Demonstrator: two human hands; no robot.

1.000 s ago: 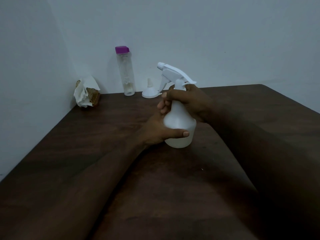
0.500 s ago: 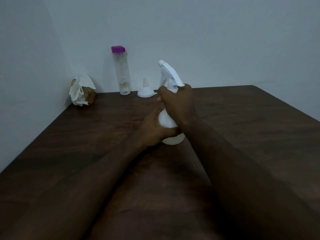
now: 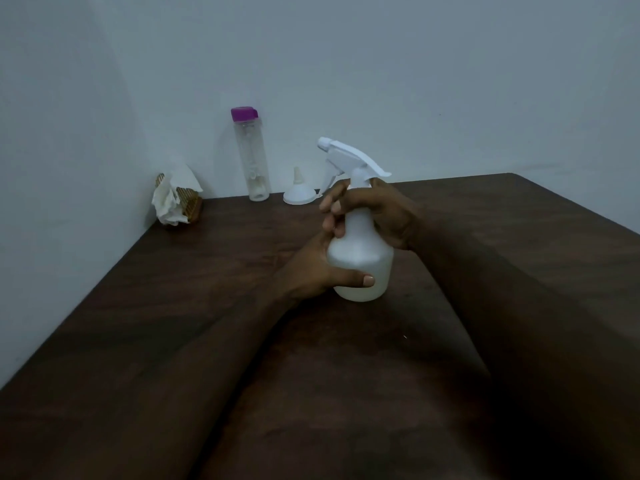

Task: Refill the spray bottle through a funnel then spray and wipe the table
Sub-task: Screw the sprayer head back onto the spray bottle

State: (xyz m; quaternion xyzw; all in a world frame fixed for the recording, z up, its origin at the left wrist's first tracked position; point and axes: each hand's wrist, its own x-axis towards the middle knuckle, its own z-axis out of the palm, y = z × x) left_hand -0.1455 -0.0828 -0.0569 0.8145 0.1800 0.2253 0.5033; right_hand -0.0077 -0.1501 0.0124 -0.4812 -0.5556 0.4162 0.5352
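right now both hands are clamped on the white spray bottle (image 3: pixel 360 258), which stands upright near the middle of the dark surface (image 3: pixel 519 237); whether its base rests on the wood or hangs just above it, i cannot tell. the left hand (image 3: pixel 313 271) wraps the lower body, thumb laid across the front. the right hand (image 3: pixel 384 213) curls round the neck just under the trigger head (image 3: pixel 349 159), whose nozzle points away to the left. it looks like the head is being unscrewed so the bottle can be refilled, though no gap shows at the neck.

what could go wrong, as i judge it:
- the smooth body may turn inside the left hand's grip if the collar is tight, so the head never loosens.
- if the collar lets go suddenly, the bottle could tip and any liquid left inside could spill onto the surface.
- the funnel (image 3: pixel 299 194) sits mouth-down near the back wall, well apart from the hands, beside the clear bottle (image 3: pixel 251 157) with its purple cap (image 3: pixel 244 114) on. reaching for either one-handed leaves the open bottle unsteadied.
- the tissue (image 3: pixel 171 199) in its woven holder (image 3: pixel 190 202) is off in the far left corner, a long reach if a spill needs catching.
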